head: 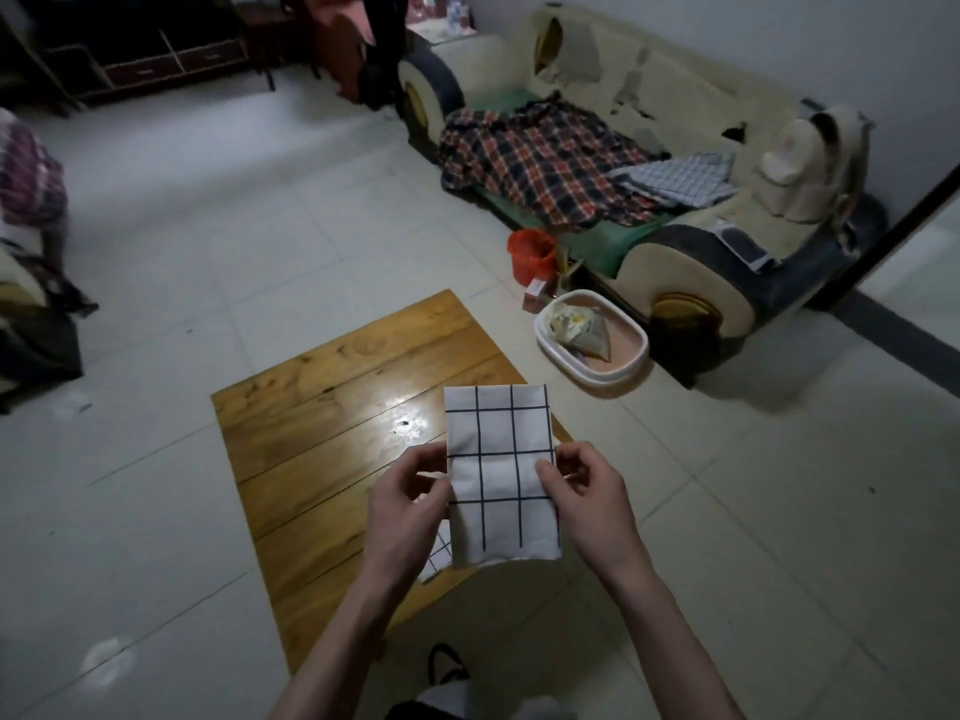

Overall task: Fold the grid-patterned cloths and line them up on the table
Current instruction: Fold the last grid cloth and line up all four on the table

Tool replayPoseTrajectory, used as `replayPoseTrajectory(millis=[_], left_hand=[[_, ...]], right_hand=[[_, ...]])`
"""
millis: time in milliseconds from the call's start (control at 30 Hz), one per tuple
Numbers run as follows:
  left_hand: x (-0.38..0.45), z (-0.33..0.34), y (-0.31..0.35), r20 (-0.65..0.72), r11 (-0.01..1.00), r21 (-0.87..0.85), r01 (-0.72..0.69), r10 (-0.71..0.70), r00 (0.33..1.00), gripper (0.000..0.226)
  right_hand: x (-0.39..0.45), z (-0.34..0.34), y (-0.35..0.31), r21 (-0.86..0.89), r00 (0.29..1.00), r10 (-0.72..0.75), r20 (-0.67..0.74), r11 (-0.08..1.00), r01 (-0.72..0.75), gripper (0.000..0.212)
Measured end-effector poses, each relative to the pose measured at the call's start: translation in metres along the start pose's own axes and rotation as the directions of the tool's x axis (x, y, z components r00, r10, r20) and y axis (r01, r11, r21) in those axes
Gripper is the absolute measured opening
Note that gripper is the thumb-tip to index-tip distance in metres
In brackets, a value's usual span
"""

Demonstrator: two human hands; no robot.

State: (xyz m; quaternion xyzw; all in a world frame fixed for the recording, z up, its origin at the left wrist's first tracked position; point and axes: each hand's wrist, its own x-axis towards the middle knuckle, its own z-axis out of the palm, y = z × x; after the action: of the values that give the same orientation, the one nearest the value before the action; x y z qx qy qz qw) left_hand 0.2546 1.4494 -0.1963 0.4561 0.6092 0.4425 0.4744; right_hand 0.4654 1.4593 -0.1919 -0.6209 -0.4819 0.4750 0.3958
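A white cloth with a black grid, folded into a narrow rectangle, is held up in the air over the right edge of the low wooden table. My left hand pinches its left edge and my right hand pinches its right edge, both about halfway down. Another grid-patterned cloth lies on the table beneath, mostly hidden by my left hand and the held cloth.
A worn cream sofa with a plaid shirt and a checked cloth stands at the right. A white tub and an orange bag sit on the tiled floor beside the table. Dark furniture lines the far wall.
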Motion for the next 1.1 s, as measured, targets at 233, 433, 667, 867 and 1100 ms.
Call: replayPoseTrajectory(millis=[233, 433, 667, 867, 1100], left_hand=[[-0.004, -0.030, -0.013, -0.195, 0.994, -0.086, 0.062, -0.077, 0.978, 0.024], [-0.013, -0.043, -0.039, -0.406, 0.989, -0.072, 0.126, -0.145, 0.902, 0.029], [-0.032, -0.049, -0.087, -0.640, 0.975, -0.098, 0.199, -0.215, 0.738, 0.028], [-0.031, -0.063, -0.150, -0.711, 0.951, -0.173, 0.257, -0.301, 0.635, 0.023], [-0.015, -0.086, -0.246, -0.720, 0.923, -0.277, 0.266, -0.383, 0.579, 0.026]], right_hand=[[0.026, 0.043, -0.005, -0.060, 0.985, -0.008, 0.173, 0.998, 0.018, 0.009], [0.042, 0.075, 0.008, -0.100, 0.925, 0.005, 0.379, 0.994, 0.036, 0.005], [0.046, 0.112, 0.040, -0.188, 0.812, 0.047, 0.581, 0.979, 0.078, 0.007], [0.048, 0.158, 0.087, -0.244, 0.771, 0.080, 0.631, 0.965, 0.099, 0.008], [0.059, 0.225, 0.172, -0.263, 0.782, 0.130, 0.609, 0.964, 0.044, 0.006]])
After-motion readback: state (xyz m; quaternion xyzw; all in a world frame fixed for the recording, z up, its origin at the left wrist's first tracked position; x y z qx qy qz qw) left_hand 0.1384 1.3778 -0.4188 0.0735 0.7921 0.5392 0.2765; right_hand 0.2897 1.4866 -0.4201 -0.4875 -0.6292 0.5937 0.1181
